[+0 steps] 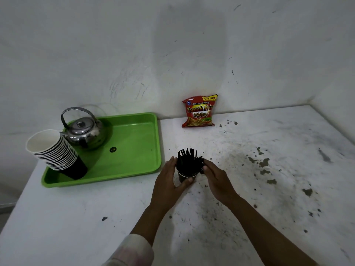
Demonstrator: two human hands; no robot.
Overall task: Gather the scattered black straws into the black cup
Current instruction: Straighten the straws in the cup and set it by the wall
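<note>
A black cup [184, 177] stands upright on the white table, just right of the green tray. A bundle of black straws [188, 160] sticks up out of it and fans outward. My left hand [169, 177] wraps the cup's left side, thumb across its front. My right hand [215, 176] is against the right side, its fingertips touching the straws near the rim. No loose straws show on the table.
A green tray [138, 150] at the left carries a steel kettle [84, 131] and a leaning stack of paper cups [55, 152]. A red snack bag [199, 111] leans on the wall behind. The table [269, 169] is white with chipped, stained patches.
</note>
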